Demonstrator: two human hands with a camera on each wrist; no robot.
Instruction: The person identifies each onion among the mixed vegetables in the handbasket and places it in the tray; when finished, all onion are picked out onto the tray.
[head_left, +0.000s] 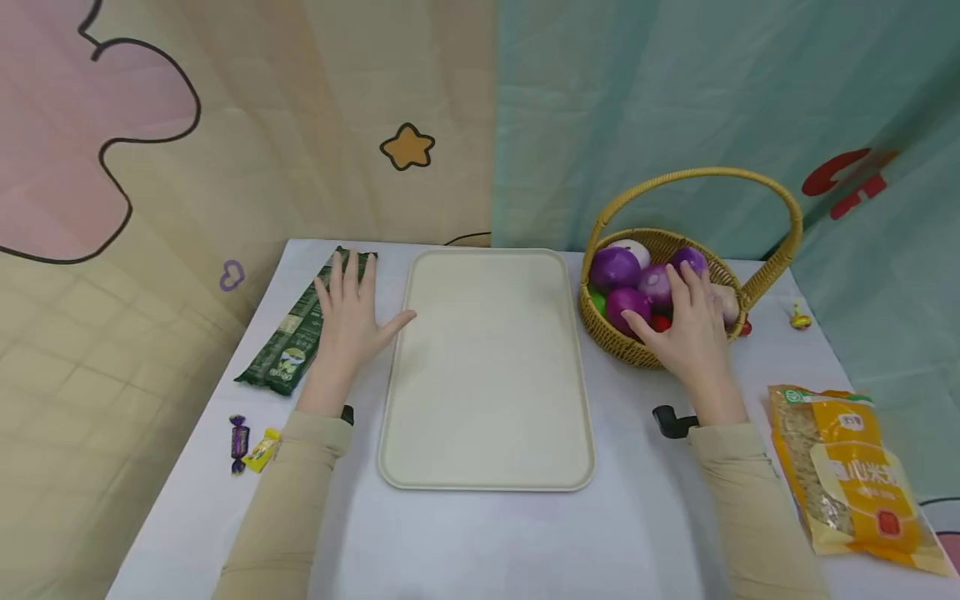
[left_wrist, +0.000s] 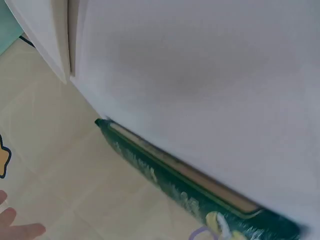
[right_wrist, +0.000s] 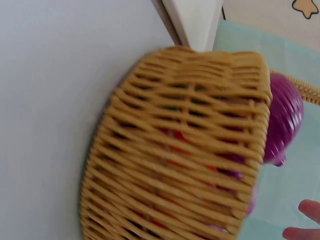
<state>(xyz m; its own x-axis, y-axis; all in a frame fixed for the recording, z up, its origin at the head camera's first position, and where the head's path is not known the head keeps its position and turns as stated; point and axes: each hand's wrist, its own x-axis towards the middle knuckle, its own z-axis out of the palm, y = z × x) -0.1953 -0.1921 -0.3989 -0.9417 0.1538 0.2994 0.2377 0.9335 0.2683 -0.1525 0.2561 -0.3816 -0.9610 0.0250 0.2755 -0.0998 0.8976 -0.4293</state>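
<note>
My left hand [head_left: 351, 321] is spread with straight fingers over the near side of a long dark green packet [head_left: 288, 342]; whether it touches the packet cannot be told. In the left wrist view, its fingertips show at the lower left, apart from the packet [left_wrist: 170, 180]. My right hand [head_left: 688, 333] reaches over the front rim of a wicker basket [head_left: 626, 346], fingers extended and holding nothing. Purple onions [head_left: 628, 310] fill the basket, along with a white item and bits of red and green. In the right wrist view, the woven wall [right_wrist: 175, 150] hides most of the contents.
A cream tray [head_left: 487, 375] lies between the hands. Purple [head_left: 239, 444] and yellow [head_left: 262, 450] wrapped candies sit at the left. An orange-and-yellow bag of grain-like food [head_left: 855, 475] lies at the right, below a small gold-coloured item [head_left: 800, 317]. Curtains stand behind the table.
</note>
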